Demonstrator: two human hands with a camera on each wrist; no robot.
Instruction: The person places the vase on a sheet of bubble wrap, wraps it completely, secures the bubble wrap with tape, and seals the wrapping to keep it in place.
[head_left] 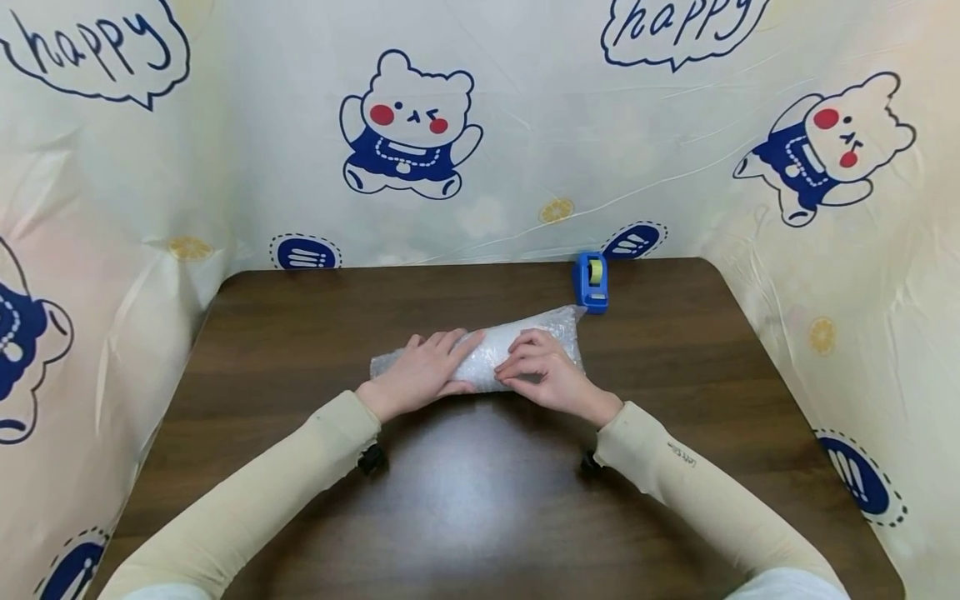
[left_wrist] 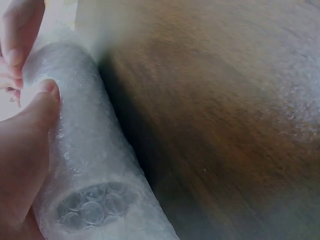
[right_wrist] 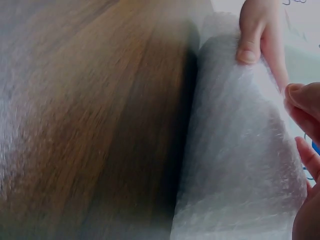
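Observation:
A bubble-wrapped bundle [head_left: 491, 354], roughly a cylinder, lies slantwise on the brown table, its right end flaring into loose wrap. My left hand [head_left: 426, 367] rests on its left part, fingers laid over the top, and the thumb [left_wrist: 47, 90] presses along the near side. Over the middle right is my right hand [head_left: 543, 371], its thumb and forefinger tips brought together close at the wrap. Whether something thin is between those tips I cannot tell. In the right wrist view, the bubble wrap [right_wrist: 235, 145] fills much of the right side. What it encloses is hidden.
A blue tape dispenser [head_left: 592, 285] with a yellowish roll stands at the table's back edge, just beyond the bundle's right end. Printed cloth [head_left: 517, 133] with bears and lettering hangs behind and at both sides. The dark wooden table [head_left: 465, 508] runs in front.

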